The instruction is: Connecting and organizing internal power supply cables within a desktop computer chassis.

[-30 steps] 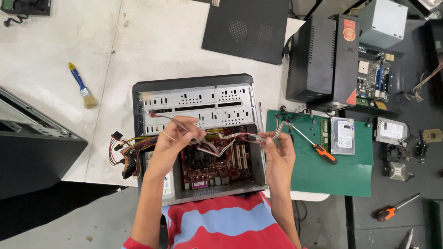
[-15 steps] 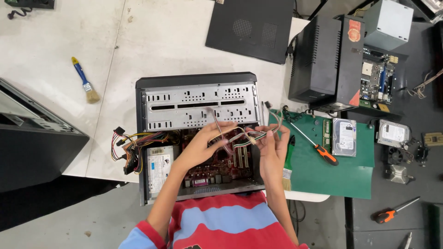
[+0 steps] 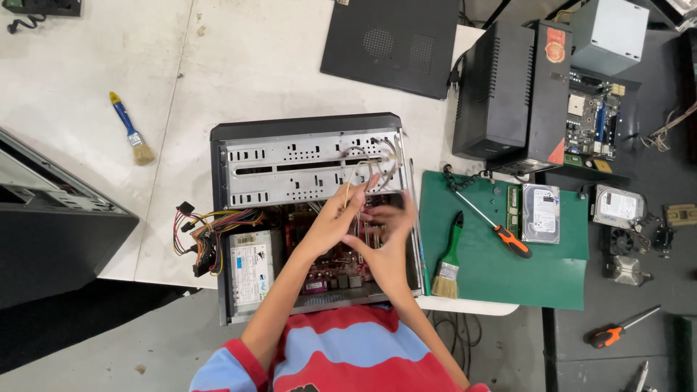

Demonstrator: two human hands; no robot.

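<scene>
At the far left a blue-handled brush [image 3: 131,137] lies on the white table [image 3: 254,65]. In the middle sits the open computer case [image 3: 308,210], its power supply [image 3: 250,267] at the near left. Inside it, the left hand [image 3: 335,218] pinches a thin cable [image 3: 356,170]; the right hand [image 3: 388,226] is blurred, touching the left, grip unclear. Right, an orange-handled screwdriver [image 3: 501,231] rests on a green mat [image 3: 508,276].

Both hands meet over the open computer case [image 3: 312,152]: the left hand [image 3: 335,218] pinches thin wires [image 3: 356,170] in its grip, the right hand [image 3: 388,232] blurred beside it. At three o'clock, a screwdriver [image 3: 494,225] lies on the green mat [image 3: 552,283]; at nine o'clock, a cable bundle [image 3: 200,236] spills onto the counter [image 3: 87,109]
</scene>
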